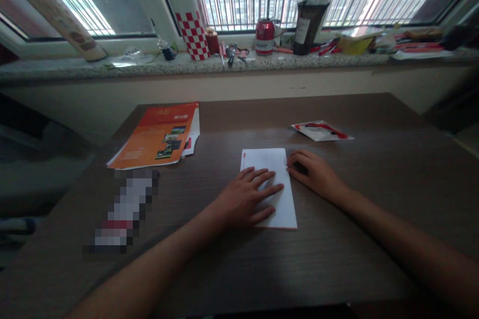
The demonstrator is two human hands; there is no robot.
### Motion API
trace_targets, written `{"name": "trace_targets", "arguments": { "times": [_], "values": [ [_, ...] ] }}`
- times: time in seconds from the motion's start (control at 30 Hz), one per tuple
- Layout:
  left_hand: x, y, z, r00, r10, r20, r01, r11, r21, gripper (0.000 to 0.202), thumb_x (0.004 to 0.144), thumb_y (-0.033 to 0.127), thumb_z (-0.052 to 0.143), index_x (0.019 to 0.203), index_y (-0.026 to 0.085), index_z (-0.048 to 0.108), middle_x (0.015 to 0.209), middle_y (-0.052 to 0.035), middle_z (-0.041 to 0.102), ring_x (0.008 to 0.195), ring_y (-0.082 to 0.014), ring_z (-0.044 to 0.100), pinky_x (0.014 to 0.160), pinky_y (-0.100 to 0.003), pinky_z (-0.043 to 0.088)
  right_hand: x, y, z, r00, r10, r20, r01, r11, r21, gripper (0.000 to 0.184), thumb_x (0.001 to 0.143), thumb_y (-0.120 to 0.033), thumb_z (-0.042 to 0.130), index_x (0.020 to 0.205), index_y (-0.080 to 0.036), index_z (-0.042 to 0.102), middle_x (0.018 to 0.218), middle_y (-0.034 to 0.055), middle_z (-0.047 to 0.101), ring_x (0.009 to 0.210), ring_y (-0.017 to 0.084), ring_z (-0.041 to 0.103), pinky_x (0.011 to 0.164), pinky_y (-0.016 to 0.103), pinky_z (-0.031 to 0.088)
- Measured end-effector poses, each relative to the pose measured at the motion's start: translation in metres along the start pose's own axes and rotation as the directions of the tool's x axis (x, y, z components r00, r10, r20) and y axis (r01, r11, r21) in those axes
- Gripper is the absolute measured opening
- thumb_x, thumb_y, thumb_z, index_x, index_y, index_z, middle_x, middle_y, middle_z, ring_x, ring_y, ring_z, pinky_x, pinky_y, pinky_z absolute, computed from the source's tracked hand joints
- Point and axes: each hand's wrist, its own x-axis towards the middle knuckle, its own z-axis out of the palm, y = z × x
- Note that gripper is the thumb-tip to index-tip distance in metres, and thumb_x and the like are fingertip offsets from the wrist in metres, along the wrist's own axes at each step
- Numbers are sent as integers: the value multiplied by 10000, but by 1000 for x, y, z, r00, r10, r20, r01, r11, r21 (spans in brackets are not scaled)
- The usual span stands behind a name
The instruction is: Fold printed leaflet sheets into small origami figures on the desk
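On white paper (286, 212), left fingers (271, 192) spread; right fingers (297, 175) at edge

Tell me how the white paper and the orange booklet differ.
The white paper is mostly blank, while the orange booklet is covered in colourful print. The white paper lies partly under the left hand; no hand touches the orange booklet. The white paper looks smaller than the orange booklet. Both rest on the table.

1. A brown surface (392, 169) spans the frame's middle and bottom.
2. Left of centre: orange booklet (153, 134).
3. Lower left: pixelated item (125, 212).
4. Just below centre: white paper (285, 212).
5. Right of centre: red-and-white packet (318, 132).
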Motion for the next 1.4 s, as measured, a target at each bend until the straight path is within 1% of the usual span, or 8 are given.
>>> {"name": "trace_targets", "arguments": {
  "times": [0.1,0.2,0.33,0.47,0.77,1.03,1.2,1.4],
  "values": [
    [0,2,2,1000,-3,-10,3,1000,3,586,1066,545,519,1612,358,420,1698,-84,370,1551,-319,357,1282,-558,238,3,0,0,1000,25,16,-25,999,-41,41,957,-198,682,929,-229,682,1027,83,707,964,260,680,869,418,560],
    [0,3,4,1000,-3,-17,3,1000,-6,589,1067,541,522,1615,359,410,1703,-83,359,1556,-312,346,1292,-564,209,5,3,1,999,31,16,-30,997,-65,47,962,-195,676,928,-227,677,1018,74,708,946,251,679,864,401,547],
    [0,3,5,1000,-7,-26,7,1000,-23,586,1070,543,520,1616,369,400,1699,-65,370,1576,-326,301,1299,-622,139,13,11,2,999,45,-19,-46,993,-107,59,975,-223,670,915,-223,667,992,77,706,918,251,673,827,391,537],
    [0,4,3,1000,-15,-16,14,999,-35,580,1072,540,519,1615,376,398,1698,-57,376,1583,-341,285,1289,-656,145,28,21,3,998,49,-46,-55,988,-145,76,975,-226,656,903,-215,673,970,82,689,884,247,654,804,384,523],
    [0,6,0,1000,-21,-15,20,999,-44,585,1061,536,546,1609,376,418,1693,-56,386,1579,-342,297,1292,-655,147,56,39,2,993,95,-69,-105,979,-173,66,933,-201,658,875,-203,690,916,79,677,812,232,628,762,356,483],
    [-1,-1,3,997,-64,-38,64,998,-13,564,1080,534,511,1610,369,413,1686,-79,395,1577,-342,306,1277,-673,168,57,40,-1,987,131,-88,-142,981,-131,72,953,-247,661,913,-200,699,909,73,728,831,241,655,766,364,482],
    [-2,-8,3,995,-86,-51,87,996,1,506,1112,507,448,1599,372,432,1673,-80,411,1565,-338,327,1271,-668,191,58,34,1,996,85,-11,-86,993,-80,69,957,-281,680,942,-218,704,928,57,724,828,229,649,752,357,488],
    [-2,-8,3,995,-78,-64,78,997,2,507,1102,523,467,1590,389,442,1679,-72,400,1566,-327,328,1277,-656,191,63,30,7,997,80,20,-77,991,-111,78,947,-284,693,909,-216,699,939,63,694,780,212,629,734,349,493]
  ]
}}
